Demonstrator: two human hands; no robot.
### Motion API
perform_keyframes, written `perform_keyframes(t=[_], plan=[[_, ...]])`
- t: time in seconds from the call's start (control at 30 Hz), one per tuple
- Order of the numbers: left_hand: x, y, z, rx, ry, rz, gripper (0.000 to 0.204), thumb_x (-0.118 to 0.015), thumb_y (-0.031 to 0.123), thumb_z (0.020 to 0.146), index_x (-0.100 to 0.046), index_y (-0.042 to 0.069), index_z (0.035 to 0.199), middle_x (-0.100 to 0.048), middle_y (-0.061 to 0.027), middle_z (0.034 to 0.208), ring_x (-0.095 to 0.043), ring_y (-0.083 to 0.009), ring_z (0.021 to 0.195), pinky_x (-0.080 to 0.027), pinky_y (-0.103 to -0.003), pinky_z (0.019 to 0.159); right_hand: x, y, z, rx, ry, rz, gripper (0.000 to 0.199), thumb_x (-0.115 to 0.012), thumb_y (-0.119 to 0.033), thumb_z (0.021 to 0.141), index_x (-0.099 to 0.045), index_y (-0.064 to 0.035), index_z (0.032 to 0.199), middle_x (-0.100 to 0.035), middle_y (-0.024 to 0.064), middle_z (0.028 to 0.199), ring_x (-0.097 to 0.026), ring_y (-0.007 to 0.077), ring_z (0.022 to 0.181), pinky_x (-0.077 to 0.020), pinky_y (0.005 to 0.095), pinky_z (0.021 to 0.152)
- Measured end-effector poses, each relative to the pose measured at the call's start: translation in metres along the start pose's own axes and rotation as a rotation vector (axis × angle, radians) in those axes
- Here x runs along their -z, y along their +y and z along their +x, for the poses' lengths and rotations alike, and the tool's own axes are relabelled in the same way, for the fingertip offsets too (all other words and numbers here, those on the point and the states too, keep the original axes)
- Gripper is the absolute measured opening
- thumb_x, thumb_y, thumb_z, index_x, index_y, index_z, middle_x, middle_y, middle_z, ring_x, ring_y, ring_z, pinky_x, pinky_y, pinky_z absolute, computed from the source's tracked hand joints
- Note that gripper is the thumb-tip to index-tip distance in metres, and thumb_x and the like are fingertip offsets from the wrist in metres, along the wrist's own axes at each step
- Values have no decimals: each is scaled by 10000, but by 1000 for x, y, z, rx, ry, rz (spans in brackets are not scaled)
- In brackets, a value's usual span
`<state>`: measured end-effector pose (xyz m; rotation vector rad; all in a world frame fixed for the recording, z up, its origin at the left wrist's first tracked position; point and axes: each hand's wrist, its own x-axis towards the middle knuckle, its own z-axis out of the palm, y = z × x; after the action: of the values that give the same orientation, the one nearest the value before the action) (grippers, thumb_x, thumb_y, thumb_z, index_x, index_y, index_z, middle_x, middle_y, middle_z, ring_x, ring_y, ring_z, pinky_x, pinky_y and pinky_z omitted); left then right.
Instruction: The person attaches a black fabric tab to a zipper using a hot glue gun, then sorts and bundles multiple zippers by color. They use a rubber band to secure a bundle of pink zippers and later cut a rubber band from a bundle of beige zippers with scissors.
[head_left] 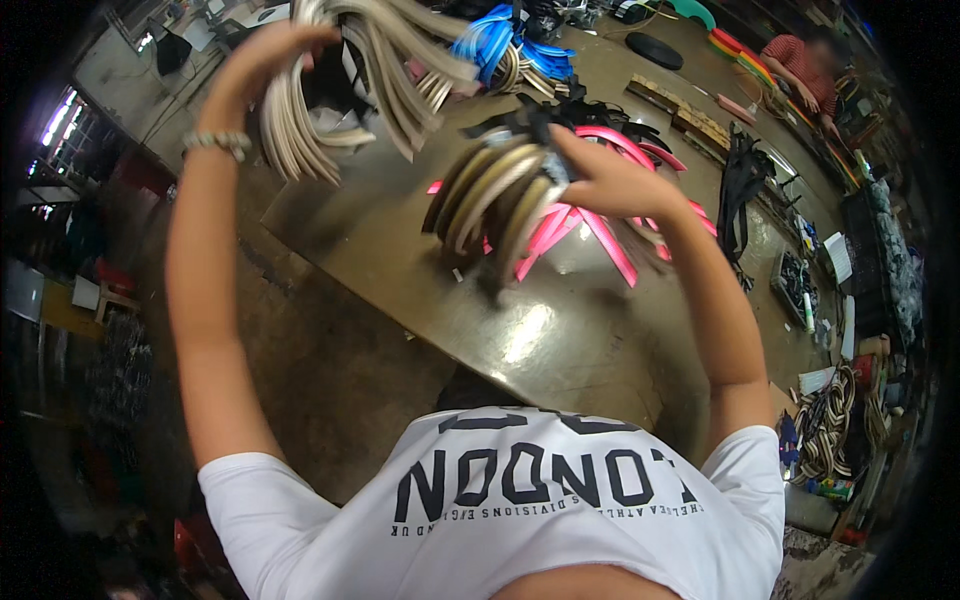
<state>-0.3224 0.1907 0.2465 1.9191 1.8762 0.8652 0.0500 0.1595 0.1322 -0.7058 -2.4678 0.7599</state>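
By the curled fingers of the left hand [290, 47], beige straps [388, 75] are gripped; by the closed fingers of the right hand [612, 182], tan-and-black straps [500, 185] are clasped. Pink straps [608, 250] are spread beneath the right fingers on the worktable [400, 285]; blue straps [490, 45] are piled beyond, between both hands.

The strips [398, 90] are pale beige-grey; the curved bundle [495, 190] is banded olive, cream and black (motion blur softens the shades); ribbons [610, 250], hot pink; tied cords [485, 45], bright blue; the tabletop [430, 300], brownish grey; the T-shirt [330, 540], white with black lettering.
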Motion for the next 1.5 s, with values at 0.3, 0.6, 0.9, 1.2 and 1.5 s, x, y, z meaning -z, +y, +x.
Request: perform_keyframes(t=[0.3, 0.6, 0.9, 1.2, 1.5], plan=[[84, 83, -42, -529, -96, -580, 215, -633, 85, 807, -601, 12, 1007, -627, -75, 864, -598, -163, 778, -506, -259, 698, -112, 4, 117, -57, -139, -417, 541, -640, -275, 810, -370, 7, 1186, -638, 258, 977, -618, 433, 910, -495, 498, 788], [-172, -77, -120, 197, -115, 244, 1114, -848, 529, 508, -389, -147, 1265, -544, -305, 1202, -551, -383, 1111, -439, -389, 953, -207, 103, 105, 126, -16, -183, 581, -661, -320, 753, -503, -47, 1241, -622, 236, 1085, -602, 384, 1004, -472, 474, 865], [-170, -70, -110, 243, -212, 399, 627, -819, 367, 535, -616, -41, 967, -636, -248, 1038, -620, -400, 968, -507, -451, 835, -176, 71, 103, -140, -158, -62, 496, -640, -291, 752, -581, -51, 1181, -605, 232, 1130, -593, 357, 1015, -459, 441, 891], [-151, -80, -98, 194, -344, 505, 656, -799, 457, 548, -615, 12, 993, -649, -213, 1018, -629, -360, 962, -503, -421, 840, -83, -26, 8, 105, -185, -437, 533, -697, -320, 779, -556, 35, 1152, -628, 229, 967, -622, 379, 930, -498, 447, 843], [-159, -69, -104, 113, -222, 653, 579, -832, 365, 532, -622, 12, 941, -633, -208, 1019, -594, -365, 1009, -498, -444, 828, -138, 13, 100, -167, -73, -389, 644, -783, -406, 658, -550, 17, 1083, -586, 197, 1053, -577, 331, 1017, -482, 414, 857]])
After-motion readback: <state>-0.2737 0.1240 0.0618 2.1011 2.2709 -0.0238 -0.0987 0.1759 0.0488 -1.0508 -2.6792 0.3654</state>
